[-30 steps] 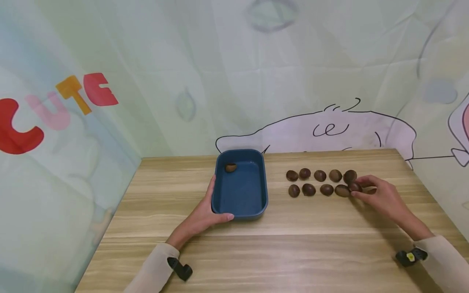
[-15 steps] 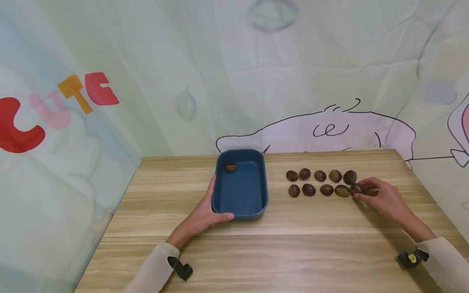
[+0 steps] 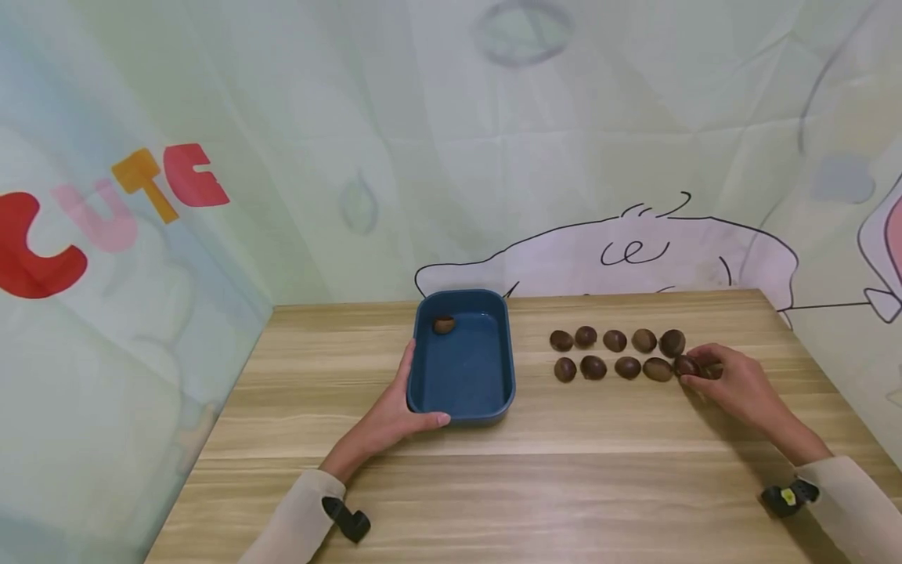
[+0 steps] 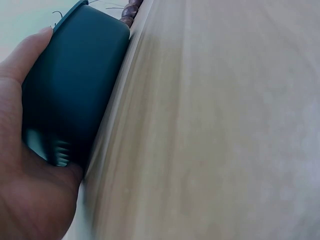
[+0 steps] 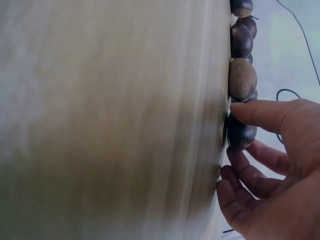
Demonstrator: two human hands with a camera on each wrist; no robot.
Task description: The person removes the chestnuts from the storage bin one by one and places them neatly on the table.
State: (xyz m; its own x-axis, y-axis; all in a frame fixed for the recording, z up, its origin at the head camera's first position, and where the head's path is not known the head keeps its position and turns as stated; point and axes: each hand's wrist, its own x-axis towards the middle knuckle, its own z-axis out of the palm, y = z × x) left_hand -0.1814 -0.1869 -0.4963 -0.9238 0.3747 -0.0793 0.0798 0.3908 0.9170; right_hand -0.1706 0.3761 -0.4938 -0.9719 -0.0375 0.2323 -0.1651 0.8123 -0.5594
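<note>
Two rows of glossy brown chestnuts [image 3: 593, 367] lie on the right part of the table. At the right end of the nearer row, my right hand [image 3: 736, 384] pinches one chestnut [image 3: 686, 366] between thumb and fingers. In the right wrist view that dark chestnut [image 5: 242, 132] sits low at the tabletop, beside a lighter brown chestnut [image 5: 242, 80]. My left hand [image 3: 384, 419] holds the near left corner of a deep blue rectangular container [image 3: 461, 376], thumb along the front rim and fingers against the left side. One chestnut [image 3: 443, 324] lies inside, at the far left.
The wood-grain table [image 3: 493, 501] ends at a pale printed curtain [image 3: 338, 157] behind it. A dark strapped device sits on each wrist, the left device [image 3: 345, 518] and the right device [image 3: 789, 497], over light sleeves.
My right hand and its chestnut have shifted slightly right and settled at the end of the nearer row. My left hand and the container have stayed in place.
</note>
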